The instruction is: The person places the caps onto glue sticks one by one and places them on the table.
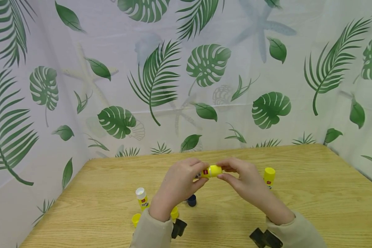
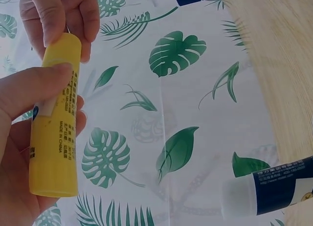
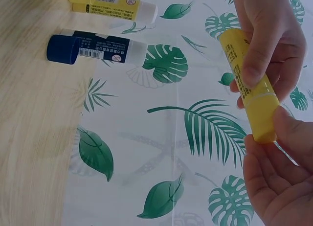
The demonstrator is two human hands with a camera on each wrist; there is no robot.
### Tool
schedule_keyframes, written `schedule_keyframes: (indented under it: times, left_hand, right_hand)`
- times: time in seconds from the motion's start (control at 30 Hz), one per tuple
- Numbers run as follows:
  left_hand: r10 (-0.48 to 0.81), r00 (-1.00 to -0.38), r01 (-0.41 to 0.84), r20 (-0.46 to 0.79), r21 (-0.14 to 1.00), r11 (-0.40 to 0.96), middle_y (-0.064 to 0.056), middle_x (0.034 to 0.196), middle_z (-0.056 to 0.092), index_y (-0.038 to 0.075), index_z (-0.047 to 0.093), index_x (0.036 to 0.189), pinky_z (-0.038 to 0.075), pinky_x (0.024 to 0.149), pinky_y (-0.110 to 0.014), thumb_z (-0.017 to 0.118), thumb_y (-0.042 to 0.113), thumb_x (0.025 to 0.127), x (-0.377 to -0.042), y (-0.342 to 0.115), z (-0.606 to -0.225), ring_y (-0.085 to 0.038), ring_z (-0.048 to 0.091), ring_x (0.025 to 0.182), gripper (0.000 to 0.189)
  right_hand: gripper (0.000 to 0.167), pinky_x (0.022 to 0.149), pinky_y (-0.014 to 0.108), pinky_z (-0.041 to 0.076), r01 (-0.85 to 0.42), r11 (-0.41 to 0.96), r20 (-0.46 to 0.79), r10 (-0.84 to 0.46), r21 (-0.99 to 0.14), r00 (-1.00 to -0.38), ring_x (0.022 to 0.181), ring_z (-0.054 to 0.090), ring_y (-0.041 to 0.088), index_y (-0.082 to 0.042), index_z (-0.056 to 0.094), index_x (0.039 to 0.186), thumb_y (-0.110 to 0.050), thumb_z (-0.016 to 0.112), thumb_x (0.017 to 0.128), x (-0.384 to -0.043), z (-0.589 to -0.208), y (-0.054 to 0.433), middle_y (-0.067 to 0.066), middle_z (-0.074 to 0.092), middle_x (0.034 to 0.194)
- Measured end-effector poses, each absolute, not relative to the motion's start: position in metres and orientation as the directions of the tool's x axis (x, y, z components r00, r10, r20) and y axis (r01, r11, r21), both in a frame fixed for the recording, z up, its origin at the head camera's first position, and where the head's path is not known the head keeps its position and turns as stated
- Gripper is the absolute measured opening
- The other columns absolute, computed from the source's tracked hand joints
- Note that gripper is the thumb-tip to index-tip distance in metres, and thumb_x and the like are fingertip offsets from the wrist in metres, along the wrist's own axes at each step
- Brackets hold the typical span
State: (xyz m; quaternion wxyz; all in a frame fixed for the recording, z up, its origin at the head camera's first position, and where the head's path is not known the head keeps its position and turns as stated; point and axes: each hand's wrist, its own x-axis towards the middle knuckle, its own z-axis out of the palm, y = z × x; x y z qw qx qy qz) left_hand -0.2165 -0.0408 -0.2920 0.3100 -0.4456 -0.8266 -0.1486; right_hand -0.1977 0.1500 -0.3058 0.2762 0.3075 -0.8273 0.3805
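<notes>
I observe the left hand (image 1: 179,179) curled round the glue stick (image 1: 208,171) above the worktop (image 1: 313,189), presumably to steady it. The right hand (image 1: 245,176) pinches the cap (image 1: 216,171) between thumb and fingers, likely to control that end.

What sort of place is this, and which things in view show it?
Probably an indoor tabletop workspace, though its exact use is uncertain. A wood-grain table has leaf-print sheeting behind it and at both sides, and a yellow glue stick is held over the table.
</notes>
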Motion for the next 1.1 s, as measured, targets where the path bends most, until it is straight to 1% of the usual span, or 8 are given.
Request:
schedule_keyframes:
  times: [0.3,0.5,0.7,0.83,1.1]
  left_hand:
    - [0.649,-0.385,0.825,0.656,-0.07,0.561,0.0,0.086,0.062,0.006,0.067,0.096,0.044,0.063,-0.017,0.073,0.015,0.072,-0.2136,-0.0404,-0.2893,-0.005,0.054,0.07,0.026]
    - [0.648,-0.365,0.826,0.668,-0.089,0.556,0.0,0.086,0.063,0.006,0.068,0.096,0.044,0.062,-0.018,0.074,0.015,0.071,-0.2136,-0.0403,-0.2898,-0.006,0.055,0.069,0.027]
    - [0.648,-0.365,0.824,0.669,-0.092,0.559,-0.001,0.088,0.063,0.006,0.068,0.097,0.045,0.063,-0.019,0.075,0.016,0.071,-0.2138,-0.0412,-0.2908,-0.008,0.056,0.072,0.029]
    - [0.646,-0.366,0.824,0.67,-0.09,0.56,-0.001,0.088,0.064,0.006,0.067,0.098,0.045,0.063,-0.019,0.075,0.016,0.07,-0.2135,-0.0414,-0.2909,-0.008,0.057,0.073,0.03]
    - [0.643,-0.352,0.829,0.681,-0.093,0.552,-0.001,0.087,0.064,0.007,0.067,0.096,0.045,0.063,-0.018,0.074,0.015,0.072,-0.214,-0.0395,-0.2898,-0.008,0.056,0.071,0.026]
  right_hand:
    - [0.024,0.066,0.024,0.049,-0.703,0.542,0.691,-0.277,-0.461,-0.667,0.077,0.06,0.014,0.002,0.062,0.096,0.003,0.067,0.072,-0.1968,-0.3057,0.1488,0.006,0.063,0.091]
    - [0.024,0.065,0.024,0.049,-0.716,0.555,0.711,-0.287,-0.423,-0.642,0.075,0.06,0.014,0.004,0.062,0.095,0.004,0.066,0.072,-0.1965,-0.3048,0.1478,0.007,0.063,0.089]
    - [0.022,0.065,0.024,0.049,-0.724,0.565,0.712,-0.309,-0.396,-0.631,0.074,0.059,0.013,0.004,0.061,0.095,0.003,0.065,0.073,-0.1971,-0.3044,0.147,0.007,0.062,0.088]
    - [0.022,0.064,0.024,0.049,-0.725,0.557,0.708,-0.31,-0.406,-0.635,0.074,0.058,0.012,0.004,0.061,0.095,0.003,0.064,0.074,-0.1974,-0.3049,0.1468,0.006,0.062,0.088]
    - [0.023,0.065,0.025,0.049,-0.689,0.583,0.674,-0.3,-0.431,-0.675,0.074,0.058,0.012,0.002,0.062,0.096,0.002,0.066,0.073,-0.1933,-0.3002,0.1472,0.005,0.062,0.088]
